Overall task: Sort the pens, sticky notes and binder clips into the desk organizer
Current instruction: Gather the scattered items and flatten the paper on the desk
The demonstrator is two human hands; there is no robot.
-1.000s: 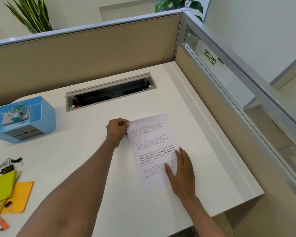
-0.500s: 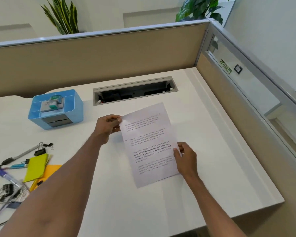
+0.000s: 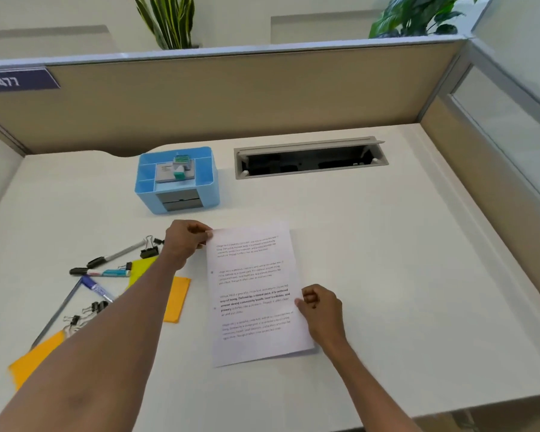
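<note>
Beige cubicle partitions close off the back and right of the white table (image 3: 387, 260), with an open cable tray (image 3: 309, 159) sunk into it at upper centre. I see my left hand (image 3: 184, 246) pinching the top left corner of a printed sheet (image 3: 256, 294) between thumb and fingers, while my right hand (image 3: 320, 310) pinches the sheet's right edge, fingers curled in. The blue desk organizer (image 3: 178, 179) stands just above the left hand in the frame, apart from it. Left of that hand and forearm lie the loose items: pens (image 3: 106, 271) fanned across the middle left, black binder clips (image 3: 148, 251) near the wrist and more at lower left, and sticky notes (image 3: 175, 299), yellow and orange pads partly hidden under my forearm. None of these touch either hand.
</note>
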